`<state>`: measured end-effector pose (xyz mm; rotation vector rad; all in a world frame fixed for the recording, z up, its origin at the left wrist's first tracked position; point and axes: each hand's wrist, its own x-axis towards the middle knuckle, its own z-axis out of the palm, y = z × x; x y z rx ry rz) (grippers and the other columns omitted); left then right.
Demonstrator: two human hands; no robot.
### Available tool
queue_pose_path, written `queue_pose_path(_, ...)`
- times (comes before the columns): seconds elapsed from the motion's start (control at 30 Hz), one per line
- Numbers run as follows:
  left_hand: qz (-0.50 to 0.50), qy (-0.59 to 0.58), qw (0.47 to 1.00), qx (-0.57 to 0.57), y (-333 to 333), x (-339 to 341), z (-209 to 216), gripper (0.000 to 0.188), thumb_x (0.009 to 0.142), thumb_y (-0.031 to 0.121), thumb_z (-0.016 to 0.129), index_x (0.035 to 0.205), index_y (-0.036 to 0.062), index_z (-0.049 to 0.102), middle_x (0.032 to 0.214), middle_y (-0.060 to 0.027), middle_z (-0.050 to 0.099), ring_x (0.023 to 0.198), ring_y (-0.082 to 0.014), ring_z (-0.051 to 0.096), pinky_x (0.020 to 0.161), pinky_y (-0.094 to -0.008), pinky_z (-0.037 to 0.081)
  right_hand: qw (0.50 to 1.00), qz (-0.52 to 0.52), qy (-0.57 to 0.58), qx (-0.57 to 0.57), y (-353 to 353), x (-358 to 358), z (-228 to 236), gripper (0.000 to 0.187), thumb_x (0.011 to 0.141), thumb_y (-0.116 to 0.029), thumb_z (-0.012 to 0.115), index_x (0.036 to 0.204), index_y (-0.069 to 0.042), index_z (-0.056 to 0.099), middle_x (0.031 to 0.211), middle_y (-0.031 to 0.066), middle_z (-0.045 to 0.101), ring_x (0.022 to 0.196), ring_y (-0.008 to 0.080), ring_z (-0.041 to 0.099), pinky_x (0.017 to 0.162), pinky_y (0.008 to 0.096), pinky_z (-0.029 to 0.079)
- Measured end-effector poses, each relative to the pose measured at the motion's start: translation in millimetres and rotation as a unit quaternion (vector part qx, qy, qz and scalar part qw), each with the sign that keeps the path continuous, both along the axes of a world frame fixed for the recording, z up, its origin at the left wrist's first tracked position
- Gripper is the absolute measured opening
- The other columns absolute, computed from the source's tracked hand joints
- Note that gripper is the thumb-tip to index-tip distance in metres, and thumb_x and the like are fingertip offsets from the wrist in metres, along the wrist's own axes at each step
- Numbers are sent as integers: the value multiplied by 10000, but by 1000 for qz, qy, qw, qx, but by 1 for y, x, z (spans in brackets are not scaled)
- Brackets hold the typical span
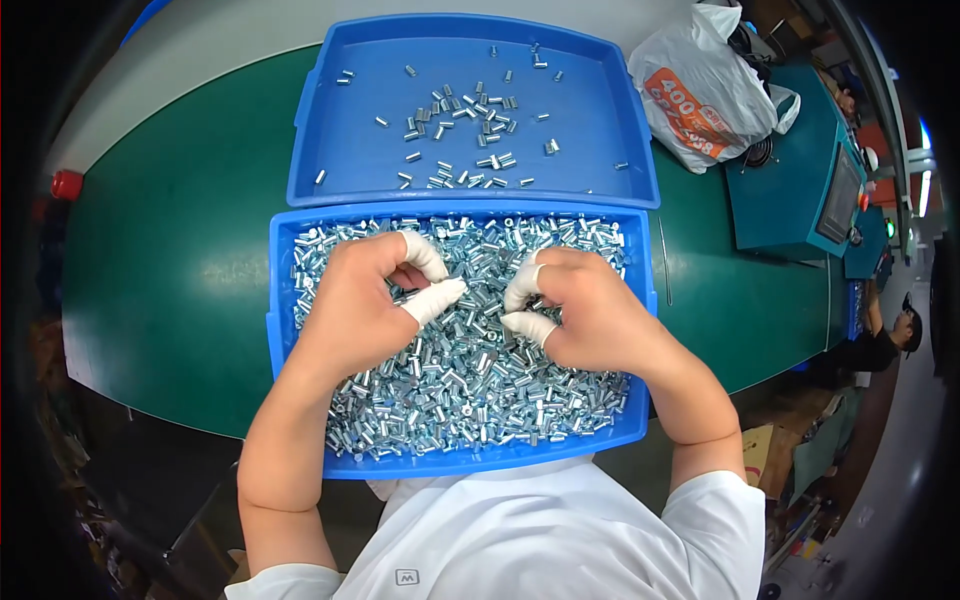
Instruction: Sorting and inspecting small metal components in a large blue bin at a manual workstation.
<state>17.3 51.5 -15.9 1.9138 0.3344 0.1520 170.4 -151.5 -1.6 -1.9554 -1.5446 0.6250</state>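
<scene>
A blue tray close to my body is filled with small silvery metal cylinders, some with a flanged end, resembling rivet nuts. Over its left half, my left hand is closed, with white covers on thumb and forefinger, their tips close together. What lies between those tips is too small to make out. Across from it my right hand, with similar white finger covers, is closed in a pinch just above the heap. Any piece in its fingertips is hidden.
Beyond stands a second blue tray with scattered metal cylinders. Both trays rest on a green table. At the right are a white plastic bag, a thin rod and a teal machine. Another person is far right.
</scene>
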Motion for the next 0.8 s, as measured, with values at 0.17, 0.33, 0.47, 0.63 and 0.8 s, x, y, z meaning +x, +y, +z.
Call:
queue_pose_path(0.17,10,-65,998,-20,-3,-2,-1,144,804,-32,774,799,12,638,866,-83,730,805,-125,686,733,-271,559,991,-85,105,-9,-6,9,2,129,852,-55,801,948,-18,724,880,73,749,699,146,680,645,287,531)
queue_pose_path(0.33,-28,-27,999,-23,-3,-3,2,126,785,-21,772,830,8,658,848,-80,736,771,-131,704,725,-279,577,973,-135,187,14,-1,9,-3,180,844,-38,801,1012,-18,741,859,82,735,739,169,696,681,309,547)
queue_pose_path(0.47,-30,-38,999,10,-3,-2,5,129,777,-27,770,845,8,666,842,-86,740,773,-143,715,732,-281,581,994,-60,89,34,5,14,0,189,841,-21,790,1023,-23,740,873,98,729,788,186,708,701,315,547)
queue_pose_path(0.63,-16,-81,997,-8,-7,-3,2,122,774,-40,748,850,8,666,868,-94,751,769,-158,722,728,-283,584,995,-19,-7,95,8,19,-6,211,822,1,778,1025,-30,731,885,122,715,807,292,700,721,363,555)
queue_pose_path(0.8,-19,-62,998,22,-2,-2,5,121,767,-42,753,861,7,695,899,-84,755,790,-156,726,718,-282,583,999,-11,-6,31,18,21,-3,209,799,-16,787,997,-28,723,895,121,699,832,324,682,725,395,554)
